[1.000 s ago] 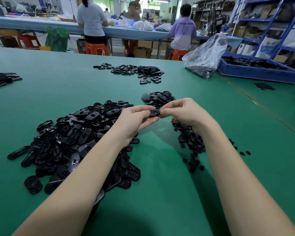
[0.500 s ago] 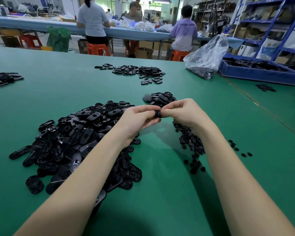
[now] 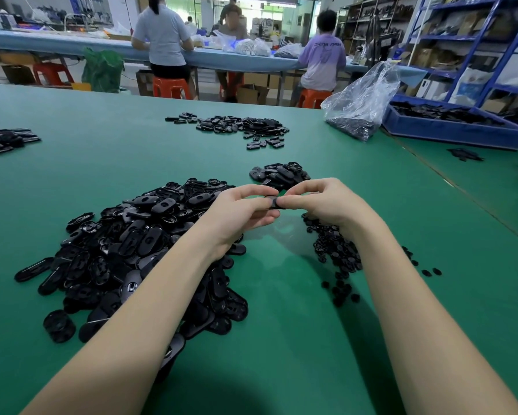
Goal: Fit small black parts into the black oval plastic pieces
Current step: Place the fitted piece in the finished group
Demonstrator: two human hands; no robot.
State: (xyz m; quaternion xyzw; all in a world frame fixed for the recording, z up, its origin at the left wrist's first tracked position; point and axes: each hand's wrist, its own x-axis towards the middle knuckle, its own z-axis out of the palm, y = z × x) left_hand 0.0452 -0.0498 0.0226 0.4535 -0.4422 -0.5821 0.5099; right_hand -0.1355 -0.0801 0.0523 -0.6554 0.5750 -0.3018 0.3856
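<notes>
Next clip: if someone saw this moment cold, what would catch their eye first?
First, the two hands meeting mid-frame above the green table, the left hand and right hand pinching one black oval piece between their fingertips. Next, the big heap of black oval pieces under the left forearm, and the smaller scatter of small black parts below the right wrist.

The tabletop wore a smooth, matt green covering. The heaped oval pieces were glossy black plastic, catching highlights. The small parts looked duller black. A clear, crinkled plastic bag shone beside a blue plastic bin.
</notes>
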